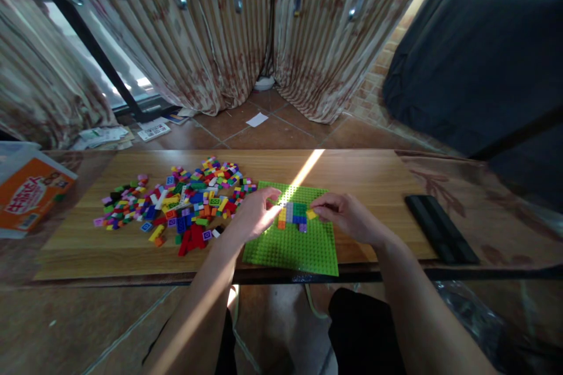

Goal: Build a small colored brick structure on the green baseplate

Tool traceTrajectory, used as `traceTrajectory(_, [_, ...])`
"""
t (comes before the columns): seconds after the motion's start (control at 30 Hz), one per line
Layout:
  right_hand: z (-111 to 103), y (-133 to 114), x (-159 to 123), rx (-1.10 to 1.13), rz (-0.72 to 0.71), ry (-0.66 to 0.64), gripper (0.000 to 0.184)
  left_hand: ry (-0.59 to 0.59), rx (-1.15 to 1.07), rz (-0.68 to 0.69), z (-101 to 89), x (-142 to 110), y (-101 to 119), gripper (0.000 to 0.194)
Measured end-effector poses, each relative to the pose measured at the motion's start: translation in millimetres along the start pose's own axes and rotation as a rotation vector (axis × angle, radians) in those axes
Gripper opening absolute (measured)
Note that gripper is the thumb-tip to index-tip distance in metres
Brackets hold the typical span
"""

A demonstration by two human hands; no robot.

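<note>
A green studded baseplate (pixel 303 246) lies on the wooden table (pixel 365 176) in front of me. A small cluster of bricks (pixel 294 214), orange, grey, green and blue, is stuck near its middle. My left hand (pixel 257 214) rests on the plate's left part, fingers curled beside the cluster. My right hand (pixel 345 214) pinches a small yellow brick (pixel 311 214) at the cluster's right edge. A wide pile of loose coloured bricks (pixel 180 202) lies to the left of the plate.
An orange and white box (pixel 29 196) sits at the table's far left. A black flat bar (pixel 440 227) lies at the right. Striped curtains (pixel 229 29), tiled floor and scattered papers (pixel 132 132) are beyond the table. A strip of sunlight crosses the plate.
</note>
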State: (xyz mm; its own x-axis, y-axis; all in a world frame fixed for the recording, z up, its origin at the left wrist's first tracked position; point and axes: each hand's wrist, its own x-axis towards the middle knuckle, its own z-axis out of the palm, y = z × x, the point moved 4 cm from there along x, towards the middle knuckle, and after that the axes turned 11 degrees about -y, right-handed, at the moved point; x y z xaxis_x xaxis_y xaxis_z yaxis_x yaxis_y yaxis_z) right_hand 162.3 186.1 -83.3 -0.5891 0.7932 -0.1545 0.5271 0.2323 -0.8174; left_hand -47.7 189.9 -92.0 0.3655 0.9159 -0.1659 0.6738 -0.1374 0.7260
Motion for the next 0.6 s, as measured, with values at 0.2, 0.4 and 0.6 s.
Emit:
traceTrajectory(0.2, [28,-22,5,0.068,0.037,-0.082,0.020,-0.053,0.012,0.082,-1.0,-5,1,0.040])
traceTrajectory(0.4, [38,-40,7,-0.177,0.059,0.045,0.012,-0.096,0.099,0.095,-5.1,-12,4,0.046])
traceTrajectory(0.6, [40,-34,9,-0.327,0.111,0.131,0.011,-0.128,0.150,0.136,-0.2,-13,6,0.052])
